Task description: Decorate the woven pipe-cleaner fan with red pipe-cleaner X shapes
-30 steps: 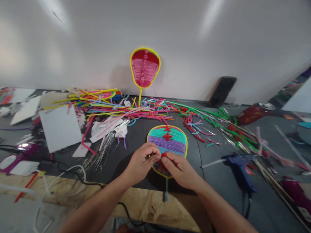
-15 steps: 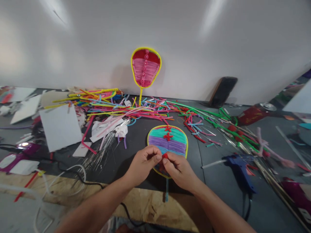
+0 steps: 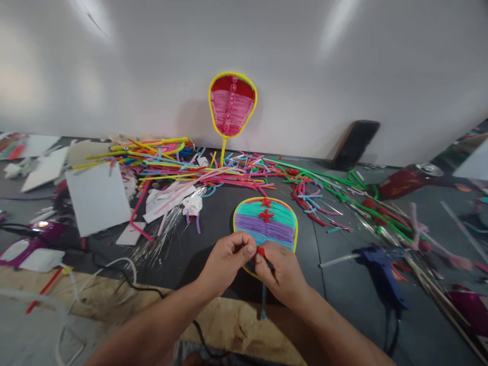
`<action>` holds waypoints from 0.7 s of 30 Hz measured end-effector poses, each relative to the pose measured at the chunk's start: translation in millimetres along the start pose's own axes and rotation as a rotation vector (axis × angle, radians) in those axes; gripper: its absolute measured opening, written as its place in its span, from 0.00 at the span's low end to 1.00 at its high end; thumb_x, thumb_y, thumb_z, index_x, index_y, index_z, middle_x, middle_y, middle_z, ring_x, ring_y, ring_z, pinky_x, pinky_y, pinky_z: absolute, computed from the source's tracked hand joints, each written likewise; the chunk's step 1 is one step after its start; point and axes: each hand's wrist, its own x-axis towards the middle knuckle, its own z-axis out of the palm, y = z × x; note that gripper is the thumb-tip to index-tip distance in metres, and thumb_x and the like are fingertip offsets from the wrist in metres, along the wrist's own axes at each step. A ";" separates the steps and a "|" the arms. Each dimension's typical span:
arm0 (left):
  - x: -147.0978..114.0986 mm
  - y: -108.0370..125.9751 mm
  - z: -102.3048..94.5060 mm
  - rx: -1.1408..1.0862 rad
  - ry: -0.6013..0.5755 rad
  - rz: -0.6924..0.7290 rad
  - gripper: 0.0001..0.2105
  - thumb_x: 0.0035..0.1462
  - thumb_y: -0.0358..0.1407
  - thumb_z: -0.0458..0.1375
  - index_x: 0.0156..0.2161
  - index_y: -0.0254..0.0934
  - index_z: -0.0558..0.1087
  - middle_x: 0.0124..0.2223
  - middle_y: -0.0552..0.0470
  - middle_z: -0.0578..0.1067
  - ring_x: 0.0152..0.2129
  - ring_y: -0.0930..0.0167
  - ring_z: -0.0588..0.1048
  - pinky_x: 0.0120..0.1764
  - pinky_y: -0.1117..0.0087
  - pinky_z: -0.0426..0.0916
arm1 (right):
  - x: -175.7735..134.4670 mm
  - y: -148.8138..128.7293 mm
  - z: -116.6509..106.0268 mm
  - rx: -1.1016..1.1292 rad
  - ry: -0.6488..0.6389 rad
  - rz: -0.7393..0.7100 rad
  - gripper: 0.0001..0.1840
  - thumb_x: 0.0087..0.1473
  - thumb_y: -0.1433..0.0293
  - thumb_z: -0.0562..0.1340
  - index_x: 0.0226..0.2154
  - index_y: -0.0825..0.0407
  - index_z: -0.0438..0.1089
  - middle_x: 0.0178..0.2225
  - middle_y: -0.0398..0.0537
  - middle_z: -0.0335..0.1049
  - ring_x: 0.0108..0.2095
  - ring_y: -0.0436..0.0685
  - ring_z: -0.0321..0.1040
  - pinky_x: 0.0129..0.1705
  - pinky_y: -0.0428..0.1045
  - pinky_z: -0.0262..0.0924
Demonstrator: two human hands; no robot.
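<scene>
My right hand [image 3: 282,269] pinches a small red piece of pipe cleaner [image 3: 261,250] between thumb and forefinger. Close beside it, the thumb and forefinger of my left hand [image 3: 231,262] are pressed together; what lies between them is hidden. Under both hands a round fan [image 3: 282,232] lies flat on the dark table, its yellow rim around turquoise, purple and blue bands of pipe cleaner. Two red star-like pipe-cleaner shapes [image 3: 266,215] sit along its upper middle. Its thin blue handle [image 3: 263,303] points toward me, and my hands cover its lower part.
A pink and red fan [image 3: 233,109] with a yellow rim stands against the wall behind a heap of pipe cleaners [image 3: 229,178]. At right are a blue glue gun [image 3: 381,269], a phone [image 3: 356,145] and a red can [image 3: 407,182]. White cards [image 3: 98,201] and bare wires [image 3: 168,234] lie left.
The whole view has shifted slightly. My right hand has turned a little, its fingers more curled around the red piece. My left hand keeps its pinch close by.
</scene>
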 end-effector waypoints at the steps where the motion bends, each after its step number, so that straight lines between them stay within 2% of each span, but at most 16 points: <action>1: 0.8 1.2 -0.8 -0.020 0.026 -0.010 0.14 0.52 0.44 0.60 0.25 0.34 0.68 0.24 0.56 0.65 0.23 0.75 0.63 0.30 0.74 0.58 | 0.1 0.0 -1.1 0.068 -0.027 0.057 0.11 0.57 0.70 0.53 0.25 0.51 0.64 0.22 0.43 0.64 0.24 0.50 0.59 0.28 0.46 0.54; 4: 3.1 2.3 -4.8 -0.078 0.106 -0.016 0.12 0.50 0.41 0.62 0.27 0.33 0.70 0.24 0.57 0.67 0.24 0.75 0.64 0.31 0.74 0.59 | 1.4 -0.6 -5.0 0.307 -0.092 0.231 0.10 0.59 0.65 0.54 0.33 0.52 0.67 0.26 0.44 0.67 0.26 0.50 0.63 0.29 0.45 0.57; 7: 4.5 2.2 -7.9 -0.147 0.134 -0.039 0.12 0.50 0.42 0.62 0.31 0.33 0.73 0.27 0.54 0.71 0.25 0.74 0.67 0.33 0.73 0.61 | 3.5 -0.7 -8.9 0.500 -0.111 0.376 0.14 0.58 0.61 0.55 0.28 0.52 0.65 0.24 0.43 0.66 0.23 0.49 0.60 0.26 0.44 0.56; 10: 4.8 4.6 -8.5 -0.252 0.129 -0.062 0.17 0.51 0.46 0.61 0.38 0.33 0.74 0.32 0.49 0.75 0.28 0.72 0.70 0.35 0.70 0.64 | 5.5 0.5 -12.0 0.664 -0.143 0.457 0.17 0.56 0.56 0.57 0.26 0.52 0.63 0.22 0.41 0.65 0.21 0.47 0.59 0.25 0.44 0.56; 12: 4.5 6.5 -8.6 -0.250 0.082 -0.098 0.17 0.48 0.44 0.64 0.39 0.33 0.74 0.33 0.49 0.75 0.28 0.72 0.70 0.36 0.69 0.64 | 6.3 1.3 -13.5 0.725 -0.168 0.483 0.18 0.55 0.54 0.58 0.27 0.53 0.63 0.21 0.41 0.65 0.21 0.47 0.58 0.25 0.44 0.55; 14: 4.1 6.9 -9.1 -0.197 0.010 -0.141 0.15 0.44 0.39 0.67 0.37 0.33 0.74 0.33 0.51 0.75 0.28 0.73 0.70 0.36 0.71 0.64 | 6.7 1.4 -14.5 0.732 -0.201 0.496 0.19 0.54 0.53 0.59 0.26 0.53 0.63 0.21 0.41 0.64 0.20 0.46 0.57 0.24 0.43 0.54; 16: 4.0 5.8 -9.8 -0.153 -0.031 -0.158 0.11 0.44 0.35 0.67 0.33 0.32 0.74 0.31 0.53 0.74 0.28 0.74 0.70 0.36 0.72 0.63 | 7.0 1.0 -15.4 0.701 -0.226 0.496 0.19 0.53 0.53 0.59 0.25 0.53 0.63 0.21 0.40 0.64 0.20 0.46 0.57 0.23 0.43 0.53; 19: 4.8 4.3 -10.7 -0.130 -0.019 -0.155 0.07 0.47 0.34 0.65 0.30 0.32 0.73 0.28 0.54 0.73 0.26 0.76 0.69 0.34 0.74 0.62 | 7.3 1.0 -18.0 0.650 -0.240 0.464 0.20 0.55 0.53 0.57 0.24 0.53 0.64 0.21 0.41 0.64 0.20 0.46 0.57 0.23 0.43 0.54; 21: 5.7 5.5 -10.8 -0.155 0.003 -0.170 0.07 0.46 0.34 0.65 0.29 0.31 0.73 0.26 0.54 0.73 0.25 0.76 0.68 0.33 0.74 0.62 | 7.1 2.5 -20.6 0.625 -0.203 0.426 0.21 0.57 0.53 0.54 0.25 0.53 0.66 0.21 0.42 0.65 0.21 0.47 0.59 0.24 0.44 0.56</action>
